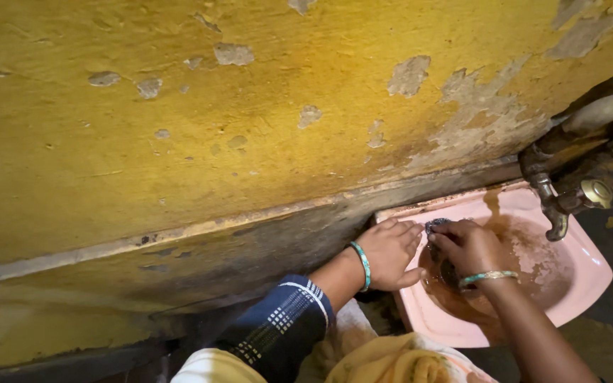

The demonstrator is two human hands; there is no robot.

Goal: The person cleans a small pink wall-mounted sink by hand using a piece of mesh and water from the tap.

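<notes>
Hands over pink washbasin [590, 266], stained brown inside. Your right hand [466, 246] curled, fingers pinching dark scrubber [437, 228], pressed at basin's left inner wall. Your left hand [389, 253] flat, fingers together, resting on basin's left rim, just beside scrubber. Brass tap [558, 198] overhangs basin at right. Peeling yellow wall [214, 128] behind.

Glossy pink ceramic sink [590, 266]; rough, flaking yellow wall [179, 142].

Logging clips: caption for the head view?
Left hand rests on pink sink rim while right hand holds a dark scrubber under the tap.
</notes>
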